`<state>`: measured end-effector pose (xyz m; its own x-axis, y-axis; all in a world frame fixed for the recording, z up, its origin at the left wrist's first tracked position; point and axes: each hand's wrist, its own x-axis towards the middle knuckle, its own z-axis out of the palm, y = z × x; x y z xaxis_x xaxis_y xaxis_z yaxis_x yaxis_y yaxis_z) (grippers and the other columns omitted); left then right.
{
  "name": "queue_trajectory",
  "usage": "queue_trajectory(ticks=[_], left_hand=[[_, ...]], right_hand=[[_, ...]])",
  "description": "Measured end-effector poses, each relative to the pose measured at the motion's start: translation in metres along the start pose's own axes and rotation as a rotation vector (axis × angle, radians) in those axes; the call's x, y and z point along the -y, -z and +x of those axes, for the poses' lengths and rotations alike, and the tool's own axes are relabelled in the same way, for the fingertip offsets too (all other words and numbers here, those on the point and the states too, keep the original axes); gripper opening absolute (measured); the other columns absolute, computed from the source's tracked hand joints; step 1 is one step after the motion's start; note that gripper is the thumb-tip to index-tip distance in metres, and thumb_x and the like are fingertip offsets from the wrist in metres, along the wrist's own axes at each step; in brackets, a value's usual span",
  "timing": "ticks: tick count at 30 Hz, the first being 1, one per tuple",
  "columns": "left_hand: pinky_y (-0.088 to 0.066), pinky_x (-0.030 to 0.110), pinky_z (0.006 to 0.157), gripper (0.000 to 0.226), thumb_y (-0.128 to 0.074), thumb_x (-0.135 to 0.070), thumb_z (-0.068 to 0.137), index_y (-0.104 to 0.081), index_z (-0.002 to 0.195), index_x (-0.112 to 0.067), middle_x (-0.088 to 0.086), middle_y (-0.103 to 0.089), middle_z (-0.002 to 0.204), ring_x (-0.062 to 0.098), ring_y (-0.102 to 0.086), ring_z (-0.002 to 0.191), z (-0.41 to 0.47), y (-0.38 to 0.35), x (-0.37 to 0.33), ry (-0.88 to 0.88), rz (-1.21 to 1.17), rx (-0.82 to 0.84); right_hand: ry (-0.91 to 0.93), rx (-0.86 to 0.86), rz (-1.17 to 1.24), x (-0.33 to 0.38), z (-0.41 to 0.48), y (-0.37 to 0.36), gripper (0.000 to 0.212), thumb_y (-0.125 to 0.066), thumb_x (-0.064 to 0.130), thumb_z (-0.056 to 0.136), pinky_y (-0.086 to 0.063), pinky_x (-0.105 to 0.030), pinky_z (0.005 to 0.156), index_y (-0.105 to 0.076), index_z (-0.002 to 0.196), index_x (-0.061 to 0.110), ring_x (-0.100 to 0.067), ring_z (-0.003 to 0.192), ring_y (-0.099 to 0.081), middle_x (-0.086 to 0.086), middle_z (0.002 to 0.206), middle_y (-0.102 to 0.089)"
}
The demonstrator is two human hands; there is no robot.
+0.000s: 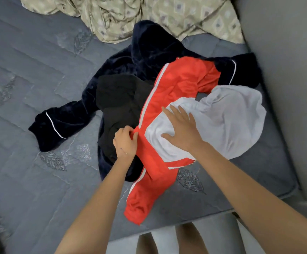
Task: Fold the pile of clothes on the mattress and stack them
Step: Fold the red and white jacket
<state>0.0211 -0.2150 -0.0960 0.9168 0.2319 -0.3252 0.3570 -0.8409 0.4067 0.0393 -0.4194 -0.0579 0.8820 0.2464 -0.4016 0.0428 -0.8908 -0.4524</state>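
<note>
Unfolded clothes pile heaped on grey mattress

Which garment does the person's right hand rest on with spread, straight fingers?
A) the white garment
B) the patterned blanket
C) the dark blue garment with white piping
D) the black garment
A: the right hand lies flat on the white garment, which sits on top of the pile, while the left hand pinches the edge of the red garment beside it.
</note>
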Motion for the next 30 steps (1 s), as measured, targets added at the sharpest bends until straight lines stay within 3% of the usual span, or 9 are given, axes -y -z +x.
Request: queue_trajectory(ticks=[2,5,12,14,16,18,20,27,30], left_hand=[[-0.045,0.041,0.074,0.013,-0.056,-0.018,0.094,-0.057,0.085,-0.009,0.004,-0.060,0.077,0.024,-0.055,0.073,-0.005,0.007,0.002,-0.088,-0.105,-0.064],[-0.036,0.028,0.061,0.015,-0.049,-0.019,0.098,-0.053,0.086,-0.011,-0.006,-0.053,0.069,0.010,-0.047,0.057,-0.016,0.023,-0.007,-0.187,-0.226,-0.041],[-0.044,0.027,0.070,0.018,-0.046,-0.021,0.100,-0.061,0.102,-0.012,-0.003,-0.064,0.084,0.009,-0.053,0.076,-0.028,0.076,-0.021,-0.450,-0.223,-0.011],[-0.048,0.033,0.071,0.023,-0.040,-0.030,0.099,-0.059,0.100,-0.016,-0.001,-0.066,0.086,0.011,-0.057,0.076,-0.029,0.092,-0.027,-0.516,-0.203,-0.004],[-0.046,0.034,0.069,0.030,-0.037,-0.036,0.097,-0.058,0.097,-0.014,0.001,-0.066,0.084,0.016,-0.058,0.074,-0.035,0.118,-0.028,-0.514,-0.202,-0.030],[-0.044,0.030,0.070,0.030,-0.042,-0.033,0.096,-0.061,0.097,-0.011,0.002,-0.067,0.084,0.018,-0.059,0.074,-0.040,0.149,-0.023,-0.489,-0.243,-0.088],[-0.045,0.026,0.071,0.024,-0.047,-0.030,0.095,-0.063,0.096,-0.011,-0.001,-0.067,0.084,0.013,-0.059,0.072,-0.046,0.186,-0.017,-0.461,-0.300,-0.129],[-0.039,0.013,0.068,0.011,-0.066,-0.026,0.088,-0.066,0.085,-0.015,-0.008,-0.064,0.078,0.006,-0.055,0.074,-0.070,0.329,0.022,-0.365,-0.451,-0.262],[-0.044,0.014,0.075,0.018,-0.068,-0.032,0.087,-0.059,0.100,-0.025,-0.007,-0.067,0.089,0.005,-0.061,0.081,-0.091,0.377,0.059,-0.342,-0.564,-0.267]], right_hand=[[0.051,-0.003,0.022,0.003,0.009,0.004,0.085,-0.063,0.043,0.087,-0.005,-0.051,0.116,-0.008,0.152,0.033,-0.023,0.149,0.000,0.001,0.161,-0.006],[0.151,0.061,-0.006,0.017,0.018,0.010,0.090,-0.068,0.041,0.084,-0.005,-0.052,0.118,-0.009,0.152,0.034,-0.022,0.149,0.000,0.004,0.161,-0.006],[0.359,0.244,-0.119,0.062,0.022,0.045,0.063,-0.063,0.027,0.090,0.000,-0.043,0.117,-0.034,0.146,0.027,-0.016,0.147,-0.009,0.007,0.155,-0.027],[0.391,0.196,-0.168,0.074,0.022,0.056,0.035,-0.064,0.031,0.089,-0.009,-0.038,0.113,-0.056,0.120,0.019,-0.021,0.134,-0.038,0.001,0.124,-0.057],[0.386,0.131,-0.127,0.093,0.016,0.072,0.023,-0.066,0.037,0.087,-0.027,-0.036,0.102,-0.056,0.084,0.016,-0.020,0.088,-0.057,0.007,0.075,-0.054],[0.347,0.115,0.030,0.116,0.007,0.089,0.038,-0.067,0.039,0.087,-0.037,-0.034,0.075,-0.045,0.064,0.017,-0.013,0.060,-0.044,0.009,0.058,-0.040],[0.349,0.071,0.130,0.146,-0.005,0.103,0.045,-0.066,0.040,0.087,-0.033,-0.035,0.062,-0.039,0.059,0.017,-0.014,0.058,-0.042,0.006,0.055,-0.040],[0.407,-0.090,0.284,0.280,-0.048,0.145,0.049,-0.065,0.036,0.089,-0.025,-0.033,0.057,-0.032,0.056,0.021,-0.010,0.053,-0.035,0.005,0.053,-0.036],[0.439,-0.187,0.366,0.337,-0.070,0.155,0.051,-0.064,0.035,0.090,-0.024,-0.033,0.057,-0.028,0.057,0.021,-0.011,0.053,-0.031,0.005,0.054,-0.031]])
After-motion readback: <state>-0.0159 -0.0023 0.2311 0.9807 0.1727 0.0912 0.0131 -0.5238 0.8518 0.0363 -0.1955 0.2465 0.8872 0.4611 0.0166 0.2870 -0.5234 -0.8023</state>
